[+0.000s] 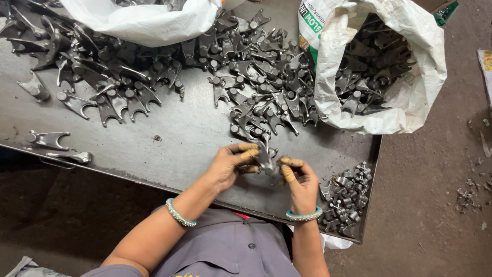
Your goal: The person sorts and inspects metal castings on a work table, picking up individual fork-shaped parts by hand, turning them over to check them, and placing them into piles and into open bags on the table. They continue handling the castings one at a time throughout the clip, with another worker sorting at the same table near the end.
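Note:
Both hands meet over the near edge of a dark metal table [179,138]. My left hand [229,164] and my right hand [300,182] together grip one dark forked metal part [266,158] between thumbs and fingers. The fingertips look stained yellow-brown. Each wrist wears a blue bangle. Just beyond the hands lies a heap of several similar forked parts [266,97].
A white sack [405,110] full of the same parts stands open at the table's right. Another white sack [148,20] lies at the far edge. More forked parts [107,77] spread across the left. A small pile of shinier pieces [346,200] sits at the near right corner. Dirt floor lies to the right.

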`<state>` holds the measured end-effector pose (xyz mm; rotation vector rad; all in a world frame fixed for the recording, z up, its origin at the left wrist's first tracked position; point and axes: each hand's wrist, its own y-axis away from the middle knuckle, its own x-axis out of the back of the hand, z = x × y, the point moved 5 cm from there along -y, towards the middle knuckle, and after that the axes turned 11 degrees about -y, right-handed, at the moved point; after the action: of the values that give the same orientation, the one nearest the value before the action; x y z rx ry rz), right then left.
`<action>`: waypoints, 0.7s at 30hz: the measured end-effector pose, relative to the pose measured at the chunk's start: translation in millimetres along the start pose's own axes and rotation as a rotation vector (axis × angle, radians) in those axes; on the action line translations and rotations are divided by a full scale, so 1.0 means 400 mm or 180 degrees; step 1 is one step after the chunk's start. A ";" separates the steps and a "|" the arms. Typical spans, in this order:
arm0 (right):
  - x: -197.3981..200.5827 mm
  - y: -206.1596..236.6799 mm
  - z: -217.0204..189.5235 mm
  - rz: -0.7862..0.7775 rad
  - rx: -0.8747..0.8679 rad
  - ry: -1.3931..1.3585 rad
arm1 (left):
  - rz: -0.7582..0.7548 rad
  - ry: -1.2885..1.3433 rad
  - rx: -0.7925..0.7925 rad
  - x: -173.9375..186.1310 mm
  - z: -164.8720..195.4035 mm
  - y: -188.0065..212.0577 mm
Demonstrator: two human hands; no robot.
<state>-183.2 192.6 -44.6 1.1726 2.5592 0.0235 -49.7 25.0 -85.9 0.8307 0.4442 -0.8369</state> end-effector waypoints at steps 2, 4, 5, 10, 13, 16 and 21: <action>-0.042 -0.014 -0.075 -0.0263 0.0771 0.1593 | -0.0007 0.0193 0.0025 0.028 0.033 -0.008; -0.105 -0.027 -0.109 -0.0762 0.1467 0.2546 | -0.0234 0.0569 -0.0197 0.041 0.072 -0.012; -0.134 -0.026 -0.115 -0.1018 0.1814 0.3018 | -0.0347 0.0757 -0.0308 0.045 0.090 -0.015; -0.142 -0.062 -0.078 -0.0947 0.1176 0.3368 | -0.0207 0.0765 -0.0345 0.082 0.132 -0.032; -0.084 -0.053 -0.058 -0.0632 0.0160 0.2795 | -0.0161 0.0675 -0.0353 0.096 0.128 -0.027; -0.049 -0.038 -0.075 -0.0304 -0.0015 0.2242 | -0.0132 0.0674 -0.0308 0.102 0.114 -0.023; -0.064 0.002 -0.111 -0.0069 0.0752 0.2922 | -0.0155 0.0656 -0.0237 0.093 0.092 -0.026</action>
<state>-180.1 179.5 4.8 1.4573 3.4367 0.3347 -34.2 -25.7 -92.3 0.8432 0.6755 -0.7778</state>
